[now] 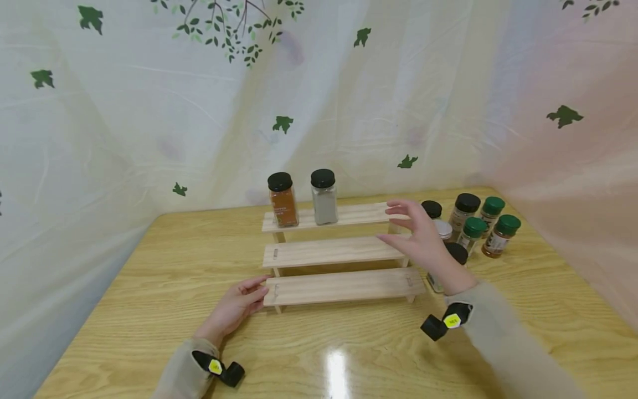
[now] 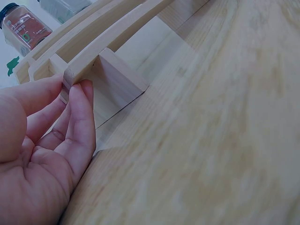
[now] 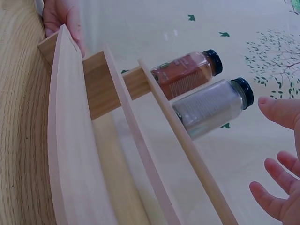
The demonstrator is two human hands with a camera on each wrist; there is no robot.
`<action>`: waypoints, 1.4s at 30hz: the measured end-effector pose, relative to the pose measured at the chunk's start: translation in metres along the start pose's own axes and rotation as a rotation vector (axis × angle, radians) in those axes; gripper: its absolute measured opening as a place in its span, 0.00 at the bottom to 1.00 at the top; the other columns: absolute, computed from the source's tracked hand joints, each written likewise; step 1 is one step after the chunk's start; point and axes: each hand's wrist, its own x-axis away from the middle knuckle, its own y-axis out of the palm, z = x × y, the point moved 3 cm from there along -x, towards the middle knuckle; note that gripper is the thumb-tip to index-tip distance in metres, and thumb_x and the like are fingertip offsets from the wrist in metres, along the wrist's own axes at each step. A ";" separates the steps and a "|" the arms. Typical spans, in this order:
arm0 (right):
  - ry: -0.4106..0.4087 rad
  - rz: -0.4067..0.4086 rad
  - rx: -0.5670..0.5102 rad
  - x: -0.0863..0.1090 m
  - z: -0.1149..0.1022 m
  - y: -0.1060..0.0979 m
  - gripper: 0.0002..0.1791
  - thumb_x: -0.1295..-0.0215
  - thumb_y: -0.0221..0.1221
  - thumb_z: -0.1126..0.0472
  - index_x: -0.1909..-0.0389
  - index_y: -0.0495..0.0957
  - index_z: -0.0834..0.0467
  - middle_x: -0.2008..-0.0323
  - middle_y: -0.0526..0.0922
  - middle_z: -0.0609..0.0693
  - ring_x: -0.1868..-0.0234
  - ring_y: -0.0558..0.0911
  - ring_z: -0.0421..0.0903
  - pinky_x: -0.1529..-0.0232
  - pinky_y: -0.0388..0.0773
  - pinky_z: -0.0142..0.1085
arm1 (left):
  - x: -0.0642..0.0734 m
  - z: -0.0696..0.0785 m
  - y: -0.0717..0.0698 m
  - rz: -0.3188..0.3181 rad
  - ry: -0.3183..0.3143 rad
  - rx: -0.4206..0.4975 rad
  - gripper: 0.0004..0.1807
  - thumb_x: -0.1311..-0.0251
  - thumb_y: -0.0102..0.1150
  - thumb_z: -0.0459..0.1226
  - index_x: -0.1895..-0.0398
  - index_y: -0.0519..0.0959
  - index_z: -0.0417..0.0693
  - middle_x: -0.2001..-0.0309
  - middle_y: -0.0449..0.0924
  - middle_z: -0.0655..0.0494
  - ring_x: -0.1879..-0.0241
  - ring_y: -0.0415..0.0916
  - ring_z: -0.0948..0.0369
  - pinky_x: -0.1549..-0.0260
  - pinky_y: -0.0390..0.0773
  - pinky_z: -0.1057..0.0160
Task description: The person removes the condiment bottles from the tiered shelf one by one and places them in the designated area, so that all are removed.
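Note:
A three-tier wooden rack (image 1: 344, 286) stands on the table. My left hand (image 1: 234, 307) pinches the left end of its lowest board; in the left wrist view the fingers (image 2: 82, 117) lie against that board's corner. On the top tier, toward the left, stand an orange-brown spice jar (image 1: 285, 208) and a pale grey spice jar (image 1: 325, 205), both upright with black lids. Over the rack's right end is my right hand (image 1: 423, 241), its fingers spread and holding nothing. The right wrist view shows its fingertips apart from the pale jar (image 3: 211, 108).
Right of the rack, several spice jars stand grouped, among them a green-lidded jar (image 1: 500, 236) and a black-lidded jar (image 1: 464, 210); my right hand and forearm partly cover some. Behind the wooden table (image 1: 164, 266) hangs a pale curtain (image 1: 209, 127) with leaf prints.

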 end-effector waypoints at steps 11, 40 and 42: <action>-0.030 -0.048 0.016 -0.029 -0.007 0.024 0.40 0.48 0.67 0.70 0.35 0.59 0.65 0.41 0.66 0.62 0.42 0.70 0.58 0.42 0.72 0.50 | 0.000 0.001 0.000 0.008 -0.016 0.002 0.31 0.33 0.51 0.34 0.32 0.56 0.27 0.65 0.75 0.65 0.65 0.76 0.71 0.64 0.77 0.73; 0.050 -0.112 0.038 -0.068 -0.018 0.063 0.49 0.48 0.70 0.60 0.28 0.53 0.47 0.36 0.60 0.57 0.38 0.66 0.54 0.39 0.69 0.48 | 0.000 0.001 0.000 -0.003 -0.004 0.006 0.30 0.33 0.52 0.34 0.33 0.57 0.28 0.64 0.76 0.64 0.64 0.77 0.71 0.63 0.78 0.72; 0.048 -0.115 0.044 -0.069 -0.018 0.065 0.48 0.48 0.70 0.61 0.29 0.53 0.48 0.36 0.60 0.58 0.38 0.66 0.55 0.39 0.69 0.48 | 0.000 0.001 0.000 0.000 -0.008 0.005 0.29 0.33 0.52 0.34 0.33 0.58 0.28 0.64 0.76 0.64 0.65 0.76 0.71 0.63 0.78 0.73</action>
